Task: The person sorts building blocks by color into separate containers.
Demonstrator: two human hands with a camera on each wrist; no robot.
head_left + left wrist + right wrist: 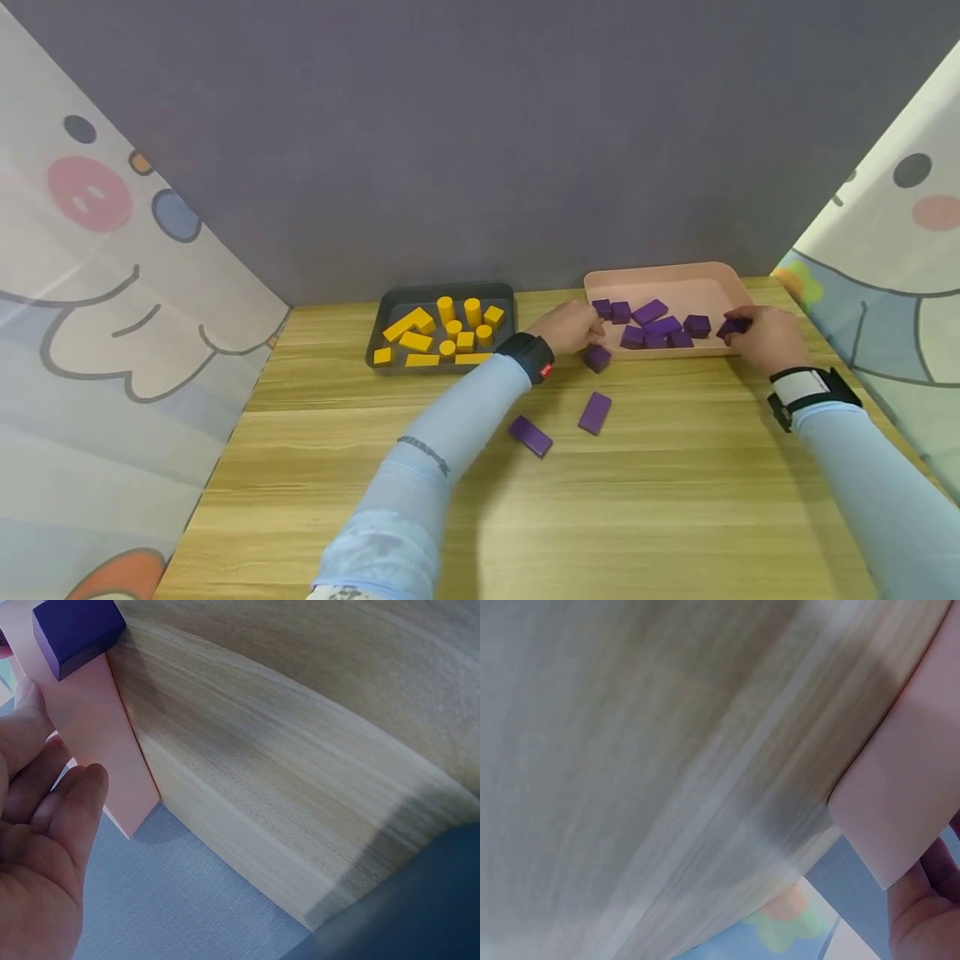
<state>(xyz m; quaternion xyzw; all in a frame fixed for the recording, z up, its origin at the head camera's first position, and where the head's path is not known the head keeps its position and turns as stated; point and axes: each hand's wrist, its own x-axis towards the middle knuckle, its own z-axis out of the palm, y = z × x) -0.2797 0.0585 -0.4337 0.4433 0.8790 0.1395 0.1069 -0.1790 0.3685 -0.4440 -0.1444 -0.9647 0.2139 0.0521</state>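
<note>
My left hand (572, 327) is at the left end of the pink tray (678, 352), its fingers loosely bent over the rim. Just below its fingertips, a purple cube (597, 358) lies against the tray's front wall. The left wrist view shows the left hand (41, 847) beside the tray wall (94, 724), with a purple cube (79, 634) beyond the thumb. At the tray's right end, my right hand (771, 337) pinches a purple block (733, 327). Its fingers (922, 919) reach over the tray's corner in the right wrist view. Several purple blocks (663, 327) lie inside the tray.
Two flat purple blocks (531, 437) lie on the wooden table (660, 500) in front of the tray. A dark grey tray (504, 302) with several yellow blocks (416, 342) stands to the left. A grey wall (480, 150) rises behind, with printed panels (97, 333) on both sides.
</note>
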